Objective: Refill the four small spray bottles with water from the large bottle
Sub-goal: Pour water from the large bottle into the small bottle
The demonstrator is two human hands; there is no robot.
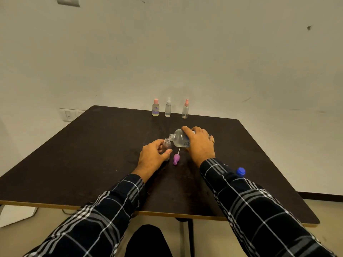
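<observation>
We've got the large bottle [179, 138] tipped on its side, clear plastic, uncapped, neck pointing left just above the mouth of the open spray bottle [166, 146]. That small one stands upright on the bench, clear, its top off. Its purple spray head [176, 158] lies flat just beside it, white dip tube pointing away. The blue cap [240, 171] sits near the right. At the far edge we see three upright: pink-capped bottle [155, 107], white-topped sprayer [168, 107], pink-topped sprayer [185, 109].
</observation>
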